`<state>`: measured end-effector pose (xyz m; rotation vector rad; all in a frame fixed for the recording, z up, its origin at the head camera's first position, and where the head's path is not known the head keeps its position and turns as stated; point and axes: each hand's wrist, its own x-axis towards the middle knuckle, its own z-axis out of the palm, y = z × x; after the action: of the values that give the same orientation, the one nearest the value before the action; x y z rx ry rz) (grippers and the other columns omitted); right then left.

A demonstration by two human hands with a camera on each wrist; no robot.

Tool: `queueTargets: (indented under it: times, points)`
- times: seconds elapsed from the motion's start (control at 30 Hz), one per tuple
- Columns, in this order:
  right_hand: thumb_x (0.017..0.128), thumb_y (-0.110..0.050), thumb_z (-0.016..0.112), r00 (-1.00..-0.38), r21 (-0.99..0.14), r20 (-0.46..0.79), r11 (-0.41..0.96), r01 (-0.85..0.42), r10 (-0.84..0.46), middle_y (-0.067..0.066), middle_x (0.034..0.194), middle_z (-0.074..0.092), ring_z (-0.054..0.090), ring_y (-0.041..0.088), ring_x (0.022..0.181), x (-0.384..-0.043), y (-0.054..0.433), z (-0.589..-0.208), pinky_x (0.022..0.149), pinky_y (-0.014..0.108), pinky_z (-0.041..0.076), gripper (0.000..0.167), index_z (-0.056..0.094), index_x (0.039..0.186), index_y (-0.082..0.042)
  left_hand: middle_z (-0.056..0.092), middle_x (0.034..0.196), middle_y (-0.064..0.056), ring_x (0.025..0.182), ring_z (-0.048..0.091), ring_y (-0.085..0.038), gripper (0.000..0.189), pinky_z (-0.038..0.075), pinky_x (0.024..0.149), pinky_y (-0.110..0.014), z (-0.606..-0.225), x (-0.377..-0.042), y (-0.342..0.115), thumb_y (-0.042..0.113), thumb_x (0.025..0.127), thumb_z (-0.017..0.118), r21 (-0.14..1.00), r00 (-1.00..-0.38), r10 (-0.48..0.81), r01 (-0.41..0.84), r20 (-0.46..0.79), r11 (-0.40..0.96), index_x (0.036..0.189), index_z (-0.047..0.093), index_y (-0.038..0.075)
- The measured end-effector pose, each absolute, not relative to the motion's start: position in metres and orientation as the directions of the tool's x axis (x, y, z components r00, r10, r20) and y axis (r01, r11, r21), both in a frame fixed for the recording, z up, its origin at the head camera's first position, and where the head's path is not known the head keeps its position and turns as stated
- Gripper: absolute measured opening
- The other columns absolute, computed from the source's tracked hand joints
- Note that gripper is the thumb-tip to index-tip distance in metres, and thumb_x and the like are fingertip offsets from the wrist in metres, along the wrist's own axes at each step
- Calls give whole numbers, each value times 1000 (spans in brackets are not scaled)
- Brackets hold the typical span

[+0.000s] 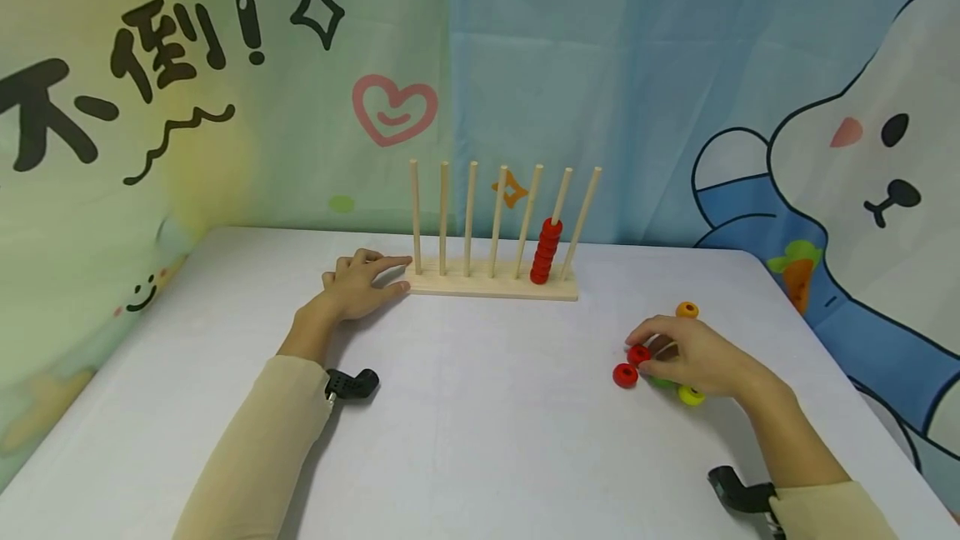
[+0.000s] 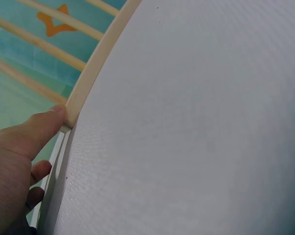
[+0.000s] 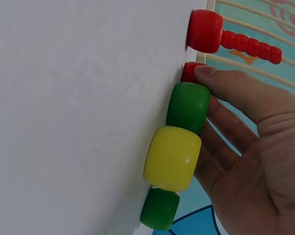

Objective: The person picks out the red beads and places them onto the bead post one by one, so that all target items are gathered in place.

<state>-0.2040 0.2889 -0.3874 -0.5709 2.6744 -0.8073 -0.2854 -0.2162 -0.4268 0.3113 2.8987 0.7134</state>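
A pale wooden peg rack (image 1: 491, 285) with several upright pegs stands at the back of the table. Red beads (image 1: 546, 252) are stacked on its second peg from the right. My left hand (image 1: 363, 283) holds the rack's left end between thumb and index finger; in the left wrist view the thumb (image 2: 47, 122) lies against the base's corner. At the right, my right hand (image 1: 693, 352) pinches a red bead (image 1: 639, 355) between thumb and fingers. Beside it sit another red bead (image 1: 626, 375), a yellow bead (image 1: 691, 395) and green beads (image 3: 188, 106), partly hidden by the hand.
An orange bead (image 1: 687, 309) lies just behind my right hand. White cloth covers the table (image 1: 480, 423), and a printed curtain (image 1: 547, 65) hangs behind its far edge. Black wrist mounts (image 1: 352, 383) stick out from both sleeves.
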Motion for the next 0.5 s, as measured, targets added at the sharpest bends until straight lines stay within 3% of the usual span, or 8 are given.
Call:
queueTargets:
  times: [0.23,0.5]
  points:
    - [93,-14,76,-891,-534,-81,774,-341,-448,6,118,67,69,28,106,-203,289,-386,90,46,57,28,69,120,-9,30,158,-13,139,25,-45,61,24,98,-63,-429,-287,-218,64,100,50,473,-968,236,172,-80,864,156,43,40]
    - [94,-12,74,-907,-520,10,773,-364,-421,6,118,64,71,29,104,-201,290,-381,87,45,58,29,69,122,-9,30,159,-13,139,26,-45,61,24,97,-63,-429,-286,-217,63,100,50,464,-969,233,169,-85,870,157,42,40]
